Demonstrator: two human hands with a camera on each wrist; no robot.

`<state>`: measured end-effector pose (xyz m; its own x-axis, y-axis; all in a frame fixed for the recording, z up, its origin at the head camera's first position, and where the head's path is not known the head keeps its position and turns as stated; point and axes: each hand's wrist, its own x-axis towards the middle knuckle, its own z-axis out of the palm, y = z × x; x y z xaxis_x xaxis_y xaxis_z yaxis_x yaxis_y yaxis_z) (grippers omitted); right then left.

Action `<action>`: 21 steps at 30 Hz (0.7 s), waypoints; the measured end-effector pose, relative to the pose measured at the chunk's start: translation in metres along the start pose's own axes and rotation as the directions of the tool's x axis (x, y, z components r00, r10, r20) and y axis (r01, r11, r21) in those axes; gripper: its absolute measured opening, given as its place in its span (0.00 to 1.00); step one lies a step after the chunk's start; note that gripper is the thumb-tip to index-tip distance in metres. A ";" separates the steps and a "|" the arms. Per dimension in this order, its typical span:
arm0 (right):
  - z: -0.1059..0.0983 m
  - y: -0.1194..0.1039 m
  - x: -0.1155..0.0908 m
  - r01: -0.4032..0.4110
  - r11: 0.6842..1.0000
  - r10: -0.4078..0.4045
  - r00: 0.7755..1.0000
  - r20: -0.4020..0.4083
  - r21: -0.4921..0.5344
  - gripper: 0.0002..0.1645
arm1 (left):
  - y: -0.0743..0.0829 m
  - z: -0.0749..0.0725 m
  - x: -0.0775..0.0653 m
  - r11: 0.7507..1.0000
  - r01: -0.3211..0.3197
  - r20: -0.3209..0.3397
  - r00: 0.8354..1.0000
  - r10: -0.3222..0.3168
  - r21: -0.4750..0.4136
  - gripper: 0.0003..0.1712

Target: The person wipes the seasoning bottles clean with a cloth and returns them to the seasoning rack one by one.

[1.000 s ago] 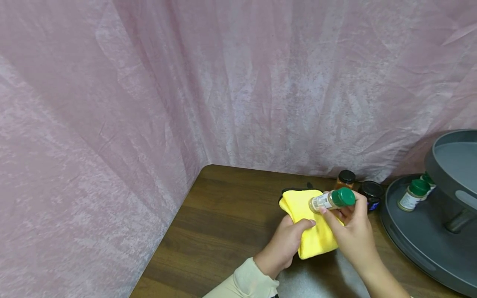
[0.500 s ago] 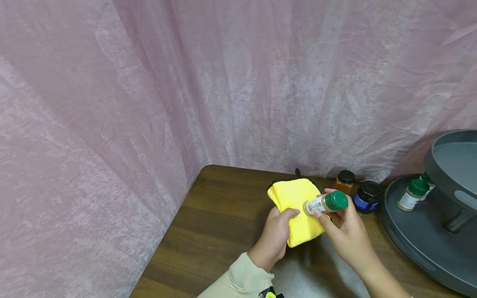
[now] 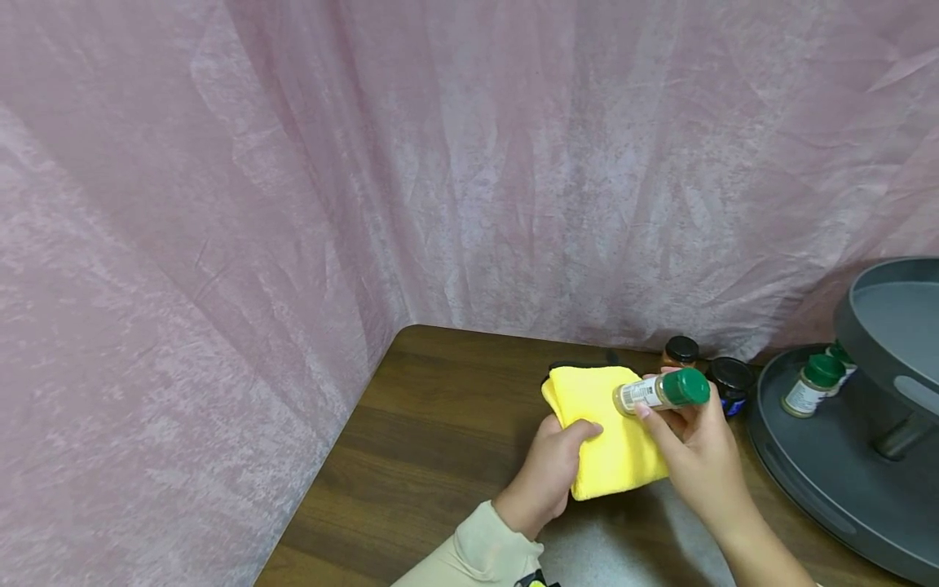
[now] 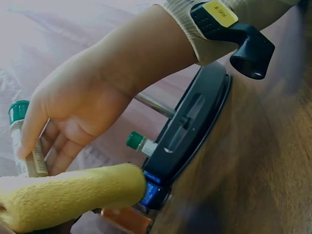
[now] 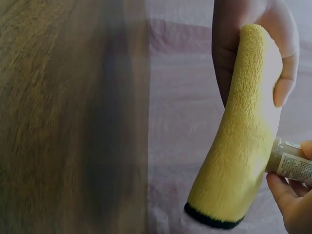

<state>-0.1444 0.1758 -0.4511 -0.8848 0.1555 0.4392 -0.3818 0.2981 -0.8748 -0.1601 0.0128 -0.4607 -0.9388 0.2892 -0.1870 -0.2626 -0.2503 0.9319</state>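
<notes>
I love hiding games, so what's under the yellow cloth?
Fingers of the left hand hold the yellow cloth from below, seen from the right wrist. In the head view, it hides most of them and part of the table.

Curtain (image 3: 477, 179): pink, mottled cloth in loose folds, filling the back and left side and meeting in a corner.
Worktop (image 3: 433, 424): dark brown, wood-grained, far left corner rounded, back edge close to the curtain.
Light: pale sheen on the worktop's near part.

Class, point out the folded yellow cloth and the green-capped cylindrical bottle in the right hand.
Folded yellow cloth (image 3: 619, 448): head view, upper face.
Green-capped cylindrical bottle (image 3: 649, 392): head view, white label.
</notes>
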 end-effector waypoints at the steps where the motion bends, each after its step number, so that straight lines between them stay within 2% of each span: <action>1: 0.000 0.000 -0.001 -0.003 1.000 0.003 1.000 0.000 0.002 0.34 | -0.002 0.001 0.000 1.000 0.004 0.010 1.000 -0.004 0.008 0.17; 5: 0.003 -0.002 -0.004 0.006 1.000 -0.006 1.000 0.017 -0.001 0.35 | -0.007 0.002 0.001 1.000 0.012 0.047 0.999 -0.013 0.023 0.16; 8: 0.006 -0.004 -0.005 0.025 1.000 -0.025 0.999 0.029 0.002 0.35 | -0.008 0.002 0.001 1.000 0.005 0.048 0.999 -0.006 0.018 0.17; 15: 0.008 -0.005 -0.006 0.086 0.996 -0.086 0.993 0.078 0.001 0.36 | -0.009 0.000 0.004 1.000 -0.007 0.026 1.000 0.008 -0.013 0.17; 21: 0.005 -0.004 -0.005 0.072 0.997 -0.067 0.990 0.124 -0.037 0.36 | -0.003 -0.006 0.007 0.999 -0.033 0.000 0.999 0.033 -0.026 0.19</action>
<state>-0.1397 0.1692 -0.4509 -0.8837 0.0169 0.4678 -0.4343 0.3433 -0.8328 -0.1670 0.0103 -0.4667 -0.9471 0.2804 -0.1561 -0.2371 -0.2839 0.9291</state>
